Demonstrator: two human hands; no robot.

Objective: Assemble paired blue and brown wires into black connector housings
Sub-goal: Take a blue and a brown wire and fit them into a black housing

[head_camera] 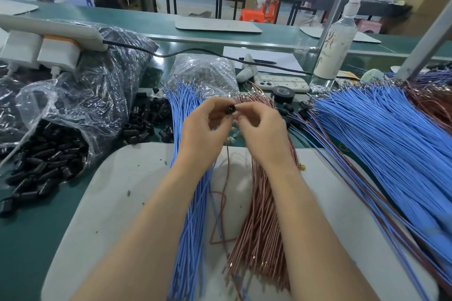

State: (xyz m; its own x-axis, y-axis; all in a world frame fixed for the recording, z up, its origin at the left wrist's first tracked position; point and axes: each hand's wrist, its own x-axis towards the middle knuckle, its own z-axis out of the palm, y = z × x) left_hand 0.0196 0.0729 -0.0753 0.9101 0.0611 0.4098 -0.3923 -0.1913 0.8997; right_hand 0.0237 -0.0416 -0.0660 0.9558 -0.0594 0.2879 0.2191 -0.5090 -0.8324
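I'm mid-insertion. My left hand [203,129] pinches one black housing [230,108], held up over the middle of the surface [29,239]. My right hand [261,134] has its fingertips curled tight beside the housing, seemingly on the tip of the loose brown wire [221,203] that trails down between my wrists. The terminal itself is hidden. Next, I reckon, it needs a straight push until it seats. Then I'll need a wire from the blue bundle [188,203] by my left forearm for the other cavity.
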